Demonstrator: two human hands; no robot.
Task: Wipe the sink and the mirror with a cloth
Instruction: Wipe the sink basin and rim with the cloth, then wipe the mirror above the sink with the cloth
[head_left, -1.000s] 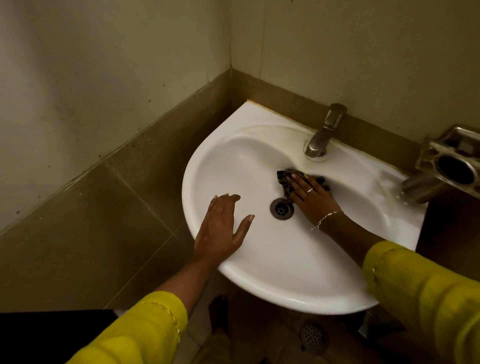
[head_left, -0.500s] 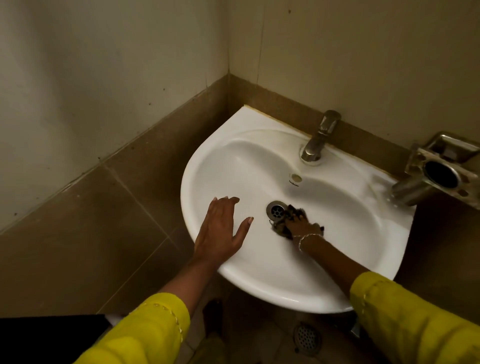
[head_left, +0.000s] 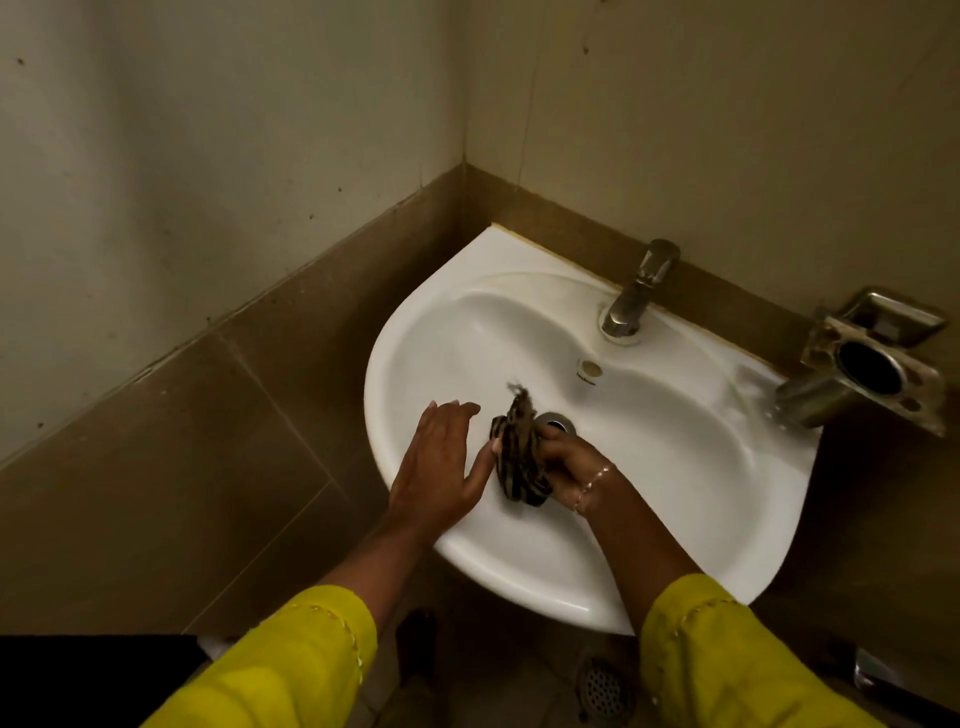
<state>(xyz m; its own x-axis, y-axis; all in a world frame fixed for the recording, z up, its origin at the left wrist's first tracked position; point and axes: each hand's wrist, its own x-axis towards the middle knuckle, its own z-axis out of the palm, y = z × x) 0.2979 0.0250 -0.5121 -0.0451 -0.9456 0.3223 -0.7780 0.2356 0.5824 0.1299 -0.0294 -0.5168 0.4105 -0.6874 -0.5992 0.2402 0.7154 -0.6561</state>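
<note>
Two yellow sleeves (head_left: 291, 660) reach in from the bottom edge. The left hand (head_left: 441, 462) lies flat, fingers straight, on the near-left rim of the white sink (head_left: 675, 467). Just beside it, the right hand (head_left: 569, 460) grips a bunched dark striped cloth (head_left: 519, 457) inside the basin, next to the drain (head_left: 558, 421). Farther back stands the metal tap (head_left: 636, 296), and right of it a wall-mounted metal holder (head_left: 872, 364).
</note>
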